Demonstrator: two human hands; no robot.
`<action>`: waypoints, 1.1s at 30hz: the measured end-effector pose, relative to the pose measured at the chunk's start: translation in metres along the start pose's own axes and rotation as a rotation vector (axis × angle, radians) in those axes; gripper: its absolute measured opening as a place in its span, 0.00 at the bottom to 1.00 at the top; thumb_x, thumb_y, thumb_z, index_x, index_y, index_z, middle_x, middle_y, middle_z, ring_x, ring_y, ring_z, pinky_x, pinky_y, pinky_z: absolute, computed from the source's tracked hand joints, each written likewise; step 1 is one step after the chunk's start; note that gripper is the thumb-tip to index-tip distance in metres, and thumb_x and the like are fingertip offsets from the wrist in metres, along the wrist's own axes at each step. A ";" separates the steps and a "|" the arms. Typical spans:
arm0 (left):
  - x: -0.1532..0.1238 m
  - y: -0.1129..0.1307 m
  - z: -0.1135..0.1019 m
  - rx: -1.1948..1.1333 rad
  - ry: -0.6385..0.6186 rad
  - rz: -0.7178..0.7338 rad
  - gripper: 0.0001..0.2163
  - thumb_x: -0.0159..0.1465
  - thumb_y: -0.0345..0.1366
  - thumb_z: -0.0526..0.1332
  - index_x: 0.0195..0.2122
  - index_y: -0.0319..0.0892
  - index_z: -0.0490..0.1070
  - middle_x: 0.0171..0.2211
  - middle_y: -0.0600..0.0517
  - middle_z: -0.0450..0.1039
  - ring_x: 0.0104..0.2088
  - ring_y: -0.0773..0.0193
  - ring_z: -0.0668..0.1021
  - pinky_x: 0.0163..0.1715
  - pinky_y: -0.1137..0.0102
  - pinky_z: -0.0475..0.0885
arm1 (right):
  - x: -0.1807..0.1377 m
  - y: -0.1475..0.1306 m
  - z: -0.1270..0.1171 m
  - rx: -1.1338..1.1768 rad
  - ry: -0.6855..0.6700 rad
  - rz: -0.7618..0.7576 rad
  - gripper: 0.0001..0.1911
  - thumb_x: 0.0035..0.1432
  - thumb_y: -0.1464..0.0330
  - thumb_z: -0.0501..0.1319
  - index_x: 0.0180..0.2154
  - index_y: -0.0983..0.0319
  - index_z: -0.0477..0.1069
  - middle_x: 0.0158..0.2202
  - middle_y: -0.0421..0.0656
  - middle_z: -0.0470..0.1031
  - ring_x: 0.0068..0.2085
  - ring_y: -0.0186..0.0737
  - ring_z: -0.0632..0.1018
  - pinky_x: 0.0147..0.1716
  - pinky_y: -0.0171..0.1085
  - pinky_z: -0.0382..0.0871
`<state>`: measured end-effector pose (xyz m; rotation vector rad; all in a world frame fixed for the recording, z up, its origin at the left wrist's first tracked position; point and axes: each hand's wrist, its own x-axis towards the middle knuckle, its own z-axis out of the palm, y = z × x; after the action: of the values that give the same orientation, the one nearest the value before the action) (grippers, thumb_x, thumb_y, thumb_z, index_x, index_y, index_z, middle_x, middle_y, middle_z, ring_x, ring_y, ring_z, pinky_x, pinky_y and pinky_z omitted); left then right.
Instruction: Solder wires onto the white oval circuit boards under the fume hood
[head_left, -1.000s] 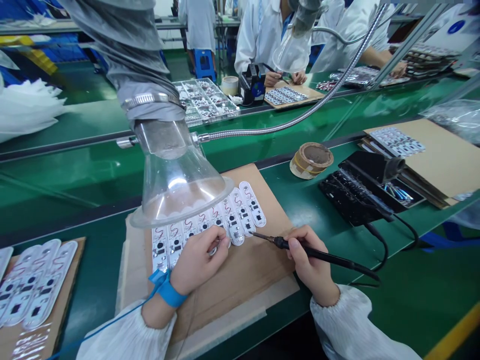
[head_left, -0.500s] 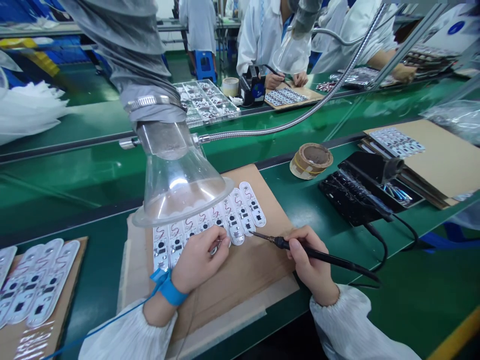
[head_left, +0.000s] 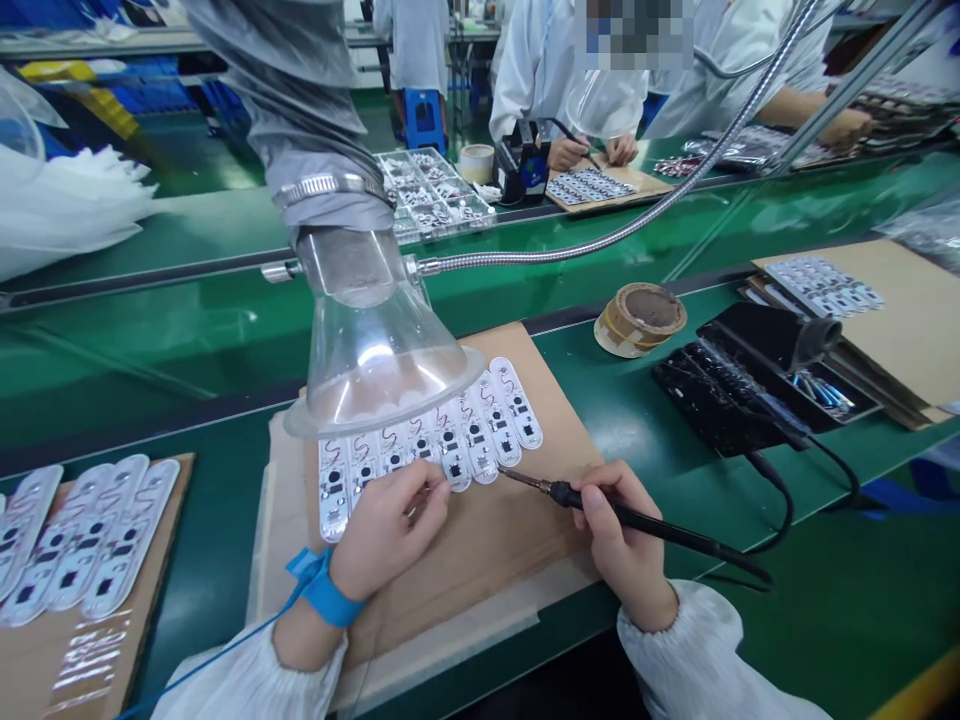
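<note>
A row of white oval circuit boards [head_left: 480, 425] with red wires lies on a brown cardboard sheet [head_left: 517, 530]. My right hand [head_left: 622, 535] is closed round a black soldering iron [head_left: 637, 520], whose tip touches the lower edge of one board near the row's right end. My left hand [head_left: 386, 530], with a blue wrist strap [head_left: 319, 585], rests curled on the boards' lower edge; its fingers pinch something thin that I cannot make out. A clear fume funnel [head_left: 375, 350] hangs over the left part of the row.
A tape roll [head_left: 641, 318] and a black soldering station [head_left: 757, 375] stand at the right, cardboard with boards [head_left: 825, 283] beyond. More boards [head_left: 82, 535] lie at the left. Across the green belt [head_left: 187, 330], people in white coats work.
The view has shifted slightly. The iron's tip has moved a little left along the row to another board, and my left hand has slid slightly left and down.
</note>
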<state>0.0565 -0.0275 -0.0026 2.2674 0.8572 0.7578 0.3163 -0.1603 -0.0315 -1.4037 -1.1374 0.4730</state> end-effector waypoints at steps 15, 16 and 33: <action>0.001 -0.001 0.004 0.043 -0.058 0.024 0.09 0.77 0.31 0.58 0.37 0.46 0.69 0.24 0.60 0.70 0.21 0.68 0.70 0.25 0.72 0.61 | 0.002 -0.005 -0.001 -0.028 -0.029 -0.023 0.12 0.81 0.62 0.64 0.40 0.56 0.77 0.27 0.36 0.74 0.23 0.35 0.73 0.23 0.32 0.68; 0.001 -0.001 0.004 0.041 -0.058 0.023 0.09 0.77 0.32 0.57 0.37 0.46 0.69 0.24 0.60 0.69 0.21 0.67 0.70 0.25 0.72 0.61 | 0.002 -0.004 -0.001 -0.024 -0.024 -0.023 0.11 0.82 0.62 0.64 0.41 0.55 0.77 0.27 0.36 0.74 0.24 0.35 0.74 0.23 0.32 0.68; 0.000 -0.002 0.003 0.041 -0.072 -0.004 0.10 0.78 0.33 0.56 0.36 0.46 0.69 0.24 0.60 0.70 0.21 0.67 0.69 0.25 0.71 0.62 | 0.005 -0.008 0.001 -0.035 -0.098 -0.053 0.13 0.82 0.58 0.64 0.42 0.55 0.78 0.27 0.37 0.75 0.22 0.37 0.73 0.23 0.34 0.70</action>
<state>0.0582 -0.0275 -0.0060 2.3130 0.8505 0.6589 0.3149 -0.1576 -0.0226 -1.3893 -1.2644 0.4907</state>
